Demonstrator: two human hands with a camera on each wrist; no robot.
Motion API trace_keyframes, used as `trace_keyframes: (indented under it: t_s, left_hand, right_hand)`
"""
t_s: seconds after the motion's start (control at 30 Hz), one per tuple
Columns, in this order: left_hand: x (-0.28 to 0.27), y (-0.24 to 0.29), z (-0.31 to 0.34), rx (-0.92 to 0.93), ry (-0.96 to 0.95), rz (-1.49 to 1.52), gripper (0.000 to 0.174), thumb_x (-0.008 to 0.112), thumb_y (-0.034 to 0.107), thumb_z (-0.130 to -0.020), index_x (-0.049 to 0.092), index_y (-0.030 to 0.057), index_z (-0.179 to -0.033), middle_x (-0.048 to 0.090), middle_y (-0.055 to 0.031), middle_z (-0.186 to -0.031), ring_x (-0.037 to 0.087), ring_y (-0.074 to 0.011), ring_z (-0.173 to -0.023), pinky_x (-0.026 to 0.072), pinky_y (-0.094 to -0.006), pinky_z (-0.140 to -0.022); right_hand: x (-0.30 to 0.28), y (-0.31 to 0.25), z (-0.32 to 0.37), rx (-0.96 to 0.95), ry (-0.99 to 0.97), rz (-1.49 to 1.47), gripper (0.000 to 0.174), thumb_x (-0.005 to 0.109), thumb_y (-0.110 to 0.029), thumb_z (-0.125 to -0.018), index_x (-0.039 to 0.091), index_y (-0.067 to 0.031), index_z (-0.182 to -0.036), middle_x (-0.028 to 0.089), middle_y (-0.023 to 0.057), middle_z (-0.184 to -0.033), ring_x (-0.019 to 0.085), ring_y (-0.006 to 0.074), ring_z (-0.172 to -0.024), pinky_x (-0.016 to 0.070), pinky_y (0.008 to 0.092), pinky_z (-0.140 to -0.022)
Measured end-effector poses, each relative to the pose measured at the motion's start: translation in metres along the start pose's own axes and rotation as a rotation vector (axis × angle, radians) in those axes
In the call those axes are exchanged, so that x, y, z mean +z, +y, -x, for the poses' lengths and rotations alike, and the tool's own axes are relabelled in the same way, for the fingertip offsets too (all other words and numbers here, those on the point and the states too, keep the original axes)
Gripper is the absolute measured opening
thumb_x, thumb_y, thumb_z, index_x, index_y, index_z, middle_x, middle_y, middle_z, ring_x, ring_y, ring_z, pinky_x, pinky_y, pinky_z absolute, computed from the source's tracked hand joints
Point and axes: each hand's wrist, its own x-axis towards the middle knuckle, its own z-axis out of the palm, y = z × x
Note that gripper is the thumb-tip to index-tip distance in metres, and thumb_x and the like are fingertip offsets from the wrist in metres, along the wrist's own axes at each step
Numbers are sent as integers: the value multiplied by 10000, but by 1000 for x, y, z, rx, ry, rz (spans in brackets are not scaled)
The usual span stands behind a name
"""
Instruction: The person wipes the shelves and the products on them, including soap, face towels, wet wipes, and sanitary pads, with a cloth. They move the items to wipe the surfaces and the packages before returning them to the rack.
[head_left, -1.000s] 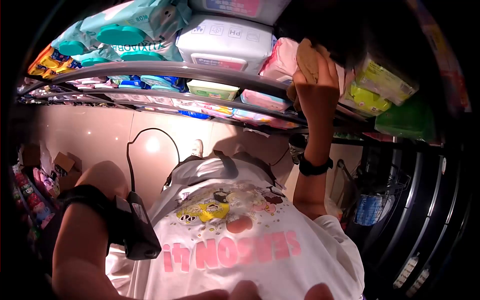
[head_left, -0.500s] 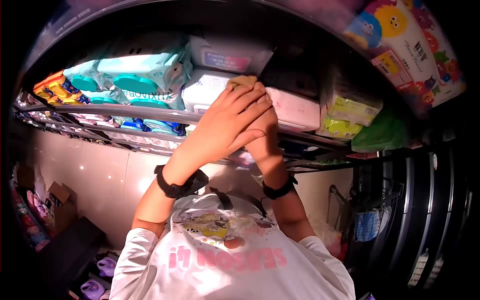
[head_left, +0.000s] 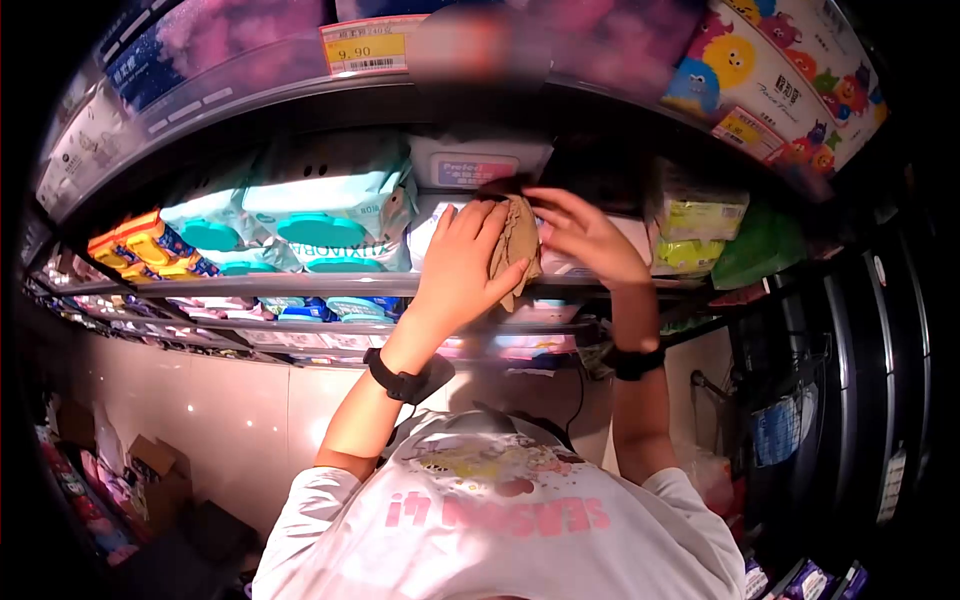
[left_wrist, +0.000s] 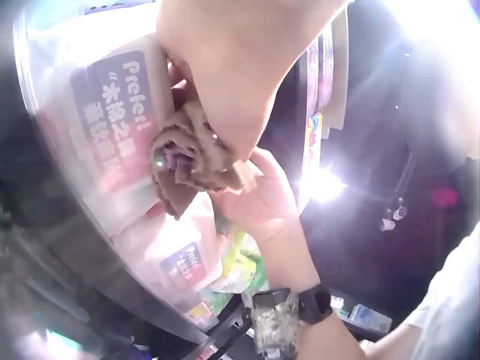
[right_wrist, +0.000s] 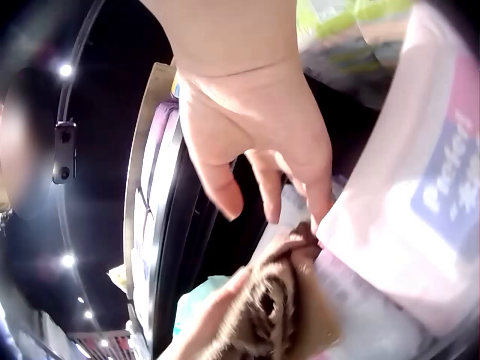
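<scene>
A bunched brown cloth [head_left: 517, 250] is pinched between the thumb and fingers of my left hand [head_left: 455, 265], in front of the white packs on the middle shelf. In the left wrist view the folded layers of the cloth [left_wrist: 191, 157] hang below that hand. My right hand [head_left: 600, 245] is just to the right, its fingers loosely spread and holding nothing. The right wrist view has its fingertips [right_wrist: 274, 214] pointing down close above the cloth. A pale pink pack [head_left: 625, 235] lies behind the right hand, and a white "Prefer" pack [head_left: 475, 170] is behind both hands.
Teal wipe packs [head_left: 330, 215] fill the shelf at left, with orange packs [head_left: 150, 245] beyond. Green-yellow packs [head_left: 700, 225] stand at right. The upper shelf's front edge carries a price tag [head_left: 370, 45]. Below runs the metal shelf rail [head_left: 300, 285]; cardboard boxes [head_left: 155, 475] sit on the floor.
The cloth, first in my right hand at the right-hand packs, came to both hands, then into the left alone. My left hand rose from beside my body; the right has let go. The view tilted up.
</scene>
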Motion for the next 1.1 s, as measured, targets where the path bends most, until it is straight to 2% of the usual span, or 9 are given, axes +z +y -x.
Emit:
trace_keyframes:
  t_s: [0.07, 0.1, 0.17, 0.2, 0.27, 0.43, 0.67, 0.9, 1.1]
  left_hand:
    - [1, 4, -3, 22, 61, -49, 591, 681, 296, -680, 513, 12, -1170, 519, -186, -1095, 504, -358, -987, 372, -447, -911]
    - [3, 4, -6, 18, 51, -42, 592, 686, 289, -677, 514, 17, -1173, 522, -187, -1079, 506, -356, -977, 390, -438, -883]
    - [8, 4, -7, 2, 38, -64, 614, 702, 281, -668, 507, 22, -1189, 530, -189, -1037, 517, -348, -940, 432, -414, -816]
    - [10, 4, -5, -13, 35, -46, 637, 701, 289, -674, 489, 30, -1217, 530, -191, -1046, 530, -349, -932, 445, -402, -798]
    - [13, 4, -3, 9, 90, -37, 660, 696, 281, -684, 464, 40, -1253, 526, -192, -1068, 541, -352, -926, 456, -395, -780]
    - [18, 1, 0, 61, 88, -118, 555, 642, 268, -719, 520, 113, -1237, 504, -264, -1117, 539, -386, -942, 451, -416, -811]
    - [21, -3, -3, 91, 156, -85, 418, 639, 240, -711, 611, 32, -1072, 546, -210, -996, 557, -351, -836, 463, -401, -725]
    - [19, -5, -7, 126, 149, -110, 200, 614, 168, -739, 603, 14, -864, 557, -152, -850, 538, -324, -883, 398, -451, -855]
    - [21, -3, -12, 104, 202, -85, 152, 597, 162, -725, 575, 26, -788, 546, -147, -838, 531, -319, -856, 419, -414, -805]
  right_hand:
    - [-33, 3, -12, -54, 378, 235, 553, 616, -123, -789, 422, 13, -1288, 511, 134, -1223, 469, 218, -1140, 372, 294, -944]
    - [-49, 25, -29, -264, 588, 321, 513, 612, -150, -800, 458, -22, -1273, 556, 132, -1170, 523, 233, -1070, 402, 323, -914]
    - [-70, 10, -59, -64, 609, 927, 402, 617, -293, -776, 598, -39, -1087, 608, 154, -1058, 565, 298, -982, 436, 380, -861]
    - [-82, 17, -70, -61, 642, 912, 402, 617, -293, -776, 598, -39, -1087, 608, 154, -1058, 565, 298, -982, 436, 380, -861]
    - [-90, 30, -86, -282, 849, 654, 379, 614, -339, -774, 635, -39, -1004, 610, 150, -1058, 562, 292, -986, 436, 376, -857]
    - [-107, 18, -84, -423, 909, 804, 440, 678, -323, -736, 599, -13, -1039, 614, 148, -1044, 565, 274, -974, 440, 361, -848]
    - [-115, 10, -84, -403, 963, 775, 455, 690, -319, -728, 592, -9, -1045, 614, 148, -1043, 565, 273, -974, 439, 359, -847]
    - [-115, 9, -104, -390, 1001, 729, 470, 701, -315, -719, 586, -4, -1052, 614, 149, -1042, 565, 272, -974, 439, 357, -846]
    - [-118, 6, -115, -364, 1023, 669, 483, 711, -312, -711, 580, -1, -1057, 614, 149, -1040, 566, 271, -974, 439, 356, -845]
